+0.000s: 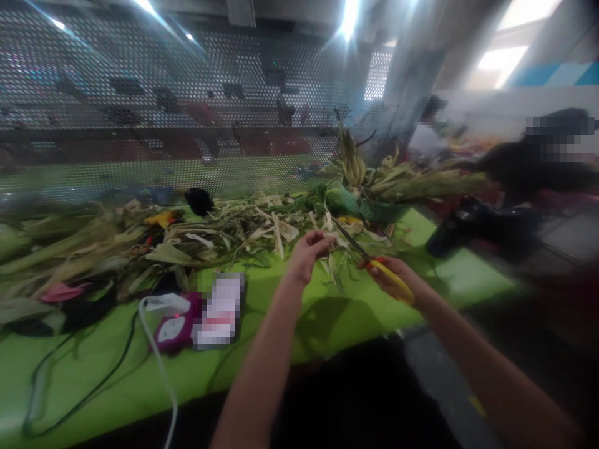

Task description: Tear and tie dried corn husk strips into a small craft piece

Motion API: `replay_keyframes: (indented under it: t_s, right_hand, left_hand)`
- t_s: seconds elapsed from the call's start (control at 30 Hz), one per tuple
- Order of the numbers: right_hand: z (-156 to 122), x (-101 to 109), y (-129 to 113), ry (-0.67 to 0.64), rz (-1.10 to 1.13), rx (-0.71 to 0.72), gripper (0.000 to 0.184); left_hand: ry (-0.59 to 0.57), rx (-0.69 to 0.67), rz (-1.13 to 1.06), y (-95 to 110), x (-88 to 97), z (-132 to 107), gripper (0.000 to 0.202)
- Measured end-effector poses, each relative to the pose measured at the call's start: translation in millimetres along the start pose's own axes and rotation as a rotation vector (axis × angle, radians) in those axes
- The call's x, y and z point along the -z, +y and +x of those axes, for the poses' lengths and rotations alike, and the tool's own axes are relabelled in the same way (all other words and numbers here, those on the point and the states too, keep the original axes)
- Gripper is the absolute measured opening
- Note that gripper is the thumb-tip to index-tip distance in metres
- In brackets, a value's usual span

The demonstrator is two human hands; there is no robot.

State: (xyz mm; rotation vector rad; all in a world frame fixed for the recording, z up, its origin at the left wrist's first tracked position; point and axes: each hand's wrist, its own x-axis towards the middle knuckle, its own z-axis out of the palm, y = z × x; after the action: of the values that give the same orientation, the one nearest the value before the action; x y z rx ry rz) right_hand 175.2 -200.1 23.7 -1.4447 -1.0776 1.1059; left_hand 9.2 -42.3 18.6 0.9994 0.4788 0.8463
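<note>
Over the green table, my left hand [309,251] pinches a pale piece of dried corn husk [337,240] between thumb and fingers. My right hand [389,279] grips a pair of scissors [392,279] by its yellow handles. The dark blades point up and to the left, close beside the husk; whether they touch it I cannot tell. Thin green and pale husk strips [333,274] lie just below the held piece. Behind both hands spreads a pile of husk scraps [234,227].
A green basket [362,204] with whole dried husks stands at the back right. On the left are a purple device [175,327], a phone [219,308], and a white cable [163,368]. A perforated metal screen [187,112] rises behind the table [262,299]. People sit at the right.
</note>
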Motion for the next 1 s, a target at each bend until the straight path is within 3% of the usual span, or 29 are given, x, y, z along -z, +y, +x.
replay_keyframes:
  t_s: [0.3,0.7,0.87,1.0]
  right_hand:
    - [-2.5,9.6,6.9,-0.031,-0.035,0.036,0.046]
    - [-0.2,4.2,7.9,-0.049,0.039,-0.024,0.048]
    - [1.4,2.1,9.7,0.03,-0.038,0.006,0.053]
    - [-0.7,13.9,6.1,0.051,-0.225,0.048,0.052]
  left_hand:
    - [0.012,0.0,-0.021,0.5,0.2,0.9,0.039]
    - [-0.044,-0.006,0.11,-1.5,2.3,0.1,0.032]
    - [-0.043,-0.01,0.107,0.7,1.5,-0.6,0.029]
    - [-0.042,-0.06,0.083,2.3,1.0,1.4,0.029]
